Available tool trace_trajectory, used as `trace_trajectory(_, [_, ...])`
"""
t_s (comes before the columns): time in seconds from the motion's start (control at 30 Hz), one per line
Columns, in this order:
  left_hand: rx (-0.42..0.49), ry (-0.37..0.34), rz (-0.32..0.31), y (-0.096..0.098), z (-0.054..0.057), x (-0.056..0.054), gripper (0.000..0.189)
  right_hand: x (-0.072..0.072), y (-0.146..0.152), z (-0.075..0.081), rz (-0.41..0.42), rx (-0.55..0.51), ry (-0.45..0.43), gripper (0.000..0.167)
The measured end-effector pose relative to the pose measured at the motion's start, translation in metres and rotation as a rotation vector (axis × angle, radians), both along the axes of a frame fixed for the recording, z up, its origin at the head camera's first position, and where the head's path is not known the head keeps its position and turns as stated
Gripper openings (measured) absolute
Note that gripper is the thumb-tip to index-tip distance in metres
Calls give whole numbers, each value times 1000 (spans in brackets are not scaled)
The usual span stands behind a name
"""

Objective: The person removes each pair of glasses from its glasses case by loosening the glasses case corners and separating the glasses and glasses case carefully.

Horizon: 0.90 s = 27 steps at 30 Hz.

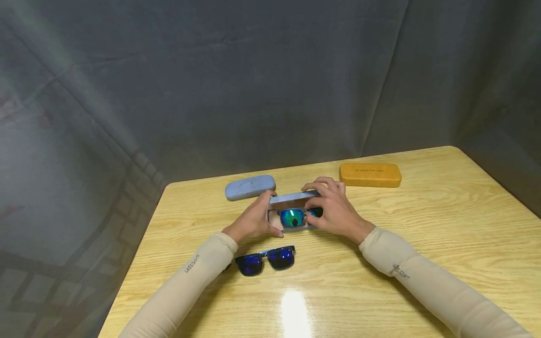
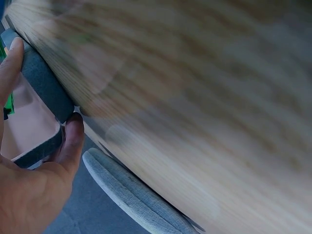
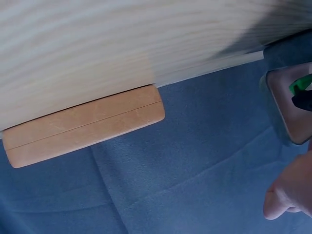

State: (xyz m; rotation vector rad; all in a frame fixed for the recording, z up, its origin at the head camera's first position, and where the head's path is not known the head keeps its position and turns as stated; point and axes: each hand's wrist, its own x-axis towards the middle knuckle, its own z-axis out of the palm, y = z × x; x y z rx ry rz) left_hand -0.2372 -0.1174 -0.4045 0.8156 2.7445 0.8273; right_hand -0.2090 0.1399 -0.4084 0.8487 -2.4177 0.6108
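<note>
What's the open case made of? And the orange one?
The open case looks covered in matte, blue-grey fabric or imitation leather: its outside is faintly speckled. The orange case could be leather or imitation leather: its surface is softly mottled, with little shine.

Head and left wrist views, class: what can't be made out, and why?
- Head: one lens of the green-blue mirrored sunglasses, partly hidden by the right hand.
- Head: lettering on the orange oblong case, too small.
- Left wrist: rounded blue fabric case, cut off at bottom edge.
</note>
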Motion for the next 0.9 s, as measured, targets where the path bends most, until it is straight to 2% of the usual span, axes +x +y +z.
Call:
trace_trajectory(0.53, [-24, -38, 33, 0, 1, 2, 109, 6, 21, -2, 18, -38, 21, 5])
trace_trajectory(0.9, [-32, -56, 55, 2, 2, 3, 111, 16, 30, -2, 36, -16, 35, 4])
